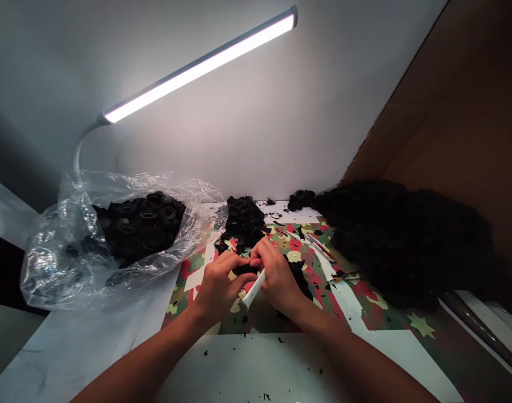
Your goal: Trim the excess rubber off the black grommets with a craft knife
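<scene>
- Fingers of R hand: curled & pinching a flat white strip; tips bunched against the index tip of L hand.
- L fingers: index & thumb bowed w/ a dark gap btwn; can't tell from here if they grip anything.
- Strip sits btwn the two hands, mid-table, above the cover. Long axis slants: free end down toward the person & a bit L, other end up-R into the R hand. Edges straight; any marking on it too small to read.
- Nearest: white sheet w/ black specks, a flat stretch btwn the forearms, approx. level.
- Under the hands: patterned cover, red/green/cream blotches; its front edge runs straight across the sheet.
- Black piece just beside R hand, on its R.
- L side: clear plastic bag, crumpled, mouth open, full of black rings; its R edge bounds that side.
- R side: big dark heap, fuzzy outline, bounds that side; slim red-&-silver tool lies btwn heap & hands, tip direction unclear.
- Just beyond the hands: black pile, loose bits around.
- Far: small black cluster by the pale wall; brown cardboard far R; lit tube lamp slanting overhead.
</scene>
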Motion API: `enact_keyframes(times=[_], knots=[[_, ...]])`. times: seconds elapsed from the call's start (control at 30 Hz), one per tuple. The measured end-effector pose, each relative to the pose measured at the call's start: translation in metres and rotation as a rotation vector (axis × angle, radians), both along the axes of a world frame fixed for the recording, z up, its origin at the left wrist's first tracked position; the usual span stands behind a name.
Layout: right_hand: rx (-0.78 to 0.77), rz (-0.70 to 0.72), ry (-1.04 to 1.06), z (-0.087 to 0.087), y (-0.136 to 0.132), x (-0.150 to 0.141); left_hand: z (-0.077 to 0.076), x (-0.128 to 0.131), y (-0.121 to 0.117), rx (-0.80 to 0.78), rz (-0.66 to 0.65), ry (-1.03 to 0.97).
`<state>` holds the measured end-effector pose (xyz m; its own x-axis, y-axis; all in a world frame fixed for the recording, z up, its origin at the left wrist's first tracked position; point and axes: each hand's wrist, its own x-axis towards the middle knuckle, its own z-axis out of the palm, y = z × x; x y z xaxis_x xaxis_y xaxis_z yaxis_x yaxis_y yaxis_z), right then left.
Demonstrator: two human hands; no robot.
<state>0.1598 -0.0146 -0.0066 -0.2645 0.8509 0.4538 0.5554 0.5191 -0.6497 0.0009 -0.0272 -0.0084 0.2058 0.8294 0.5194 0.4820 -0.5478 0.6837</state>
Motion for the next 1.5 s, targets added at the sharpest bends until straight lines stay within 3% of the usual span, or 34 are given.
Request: enact_keyframes(times=[0.2,0.3,0.37,0.53,0.63,0.7,0.87,1.03,1.23,1.33,1.5], knots=[[0.02,-0.136,0.075,0.004,0.004,-0.006,0.007,0.002,-0.004,0.107,0.03,-0.075],[0.016,-0.259,0.167,0.004,0.021,0.015,0.009,0.002,-0.01,0.212,-0.051,-0.148],[0.002,-0.284,0.181,0.002,0.033,0.031,0.008,0.003,-0.012,0.183,-0.092,-0.214],[-0.104,-0.152,0.123,0.0,0.036,0.042,0.003,0.0,-0.006,-0.197,-0.074,-0.316],[-0.176,-0.145,0.132,0.009,0.024,0.035,0.002,-0.002,-0.003,-0.313,-0.069,-0.379],[-0.253,-0.112,0.158,0.019,0.014,0.031,0.003,-0.003,-0.002,-0.323,-0.062,-0.403],[-0.443,0.142,0.271,0.036,-0.003,0.023,0.003,-0.005,0.0,-0.329,-0.056,-0.403],[-0.518,0.124,0.408,0.035,-0.007,0.018,0.006,-0.007,0.003,-0.439,-0.105,-0.549],[-0.588,0.159,0.474,0.035,-0.01,0.017,0.014,-0.01,0.004,-0.327,-0.095,-0.54],[-0.558,0.14,0.424,0.035,-0.011,0.017,0.015,-0.012,0.004,-0.329,-0.076,-0.478],[-0.259,0.061,0.298,0.034,-0.013,0.014,0.013,-0.013,0.004,-0.286,-0.051,-0.384]])
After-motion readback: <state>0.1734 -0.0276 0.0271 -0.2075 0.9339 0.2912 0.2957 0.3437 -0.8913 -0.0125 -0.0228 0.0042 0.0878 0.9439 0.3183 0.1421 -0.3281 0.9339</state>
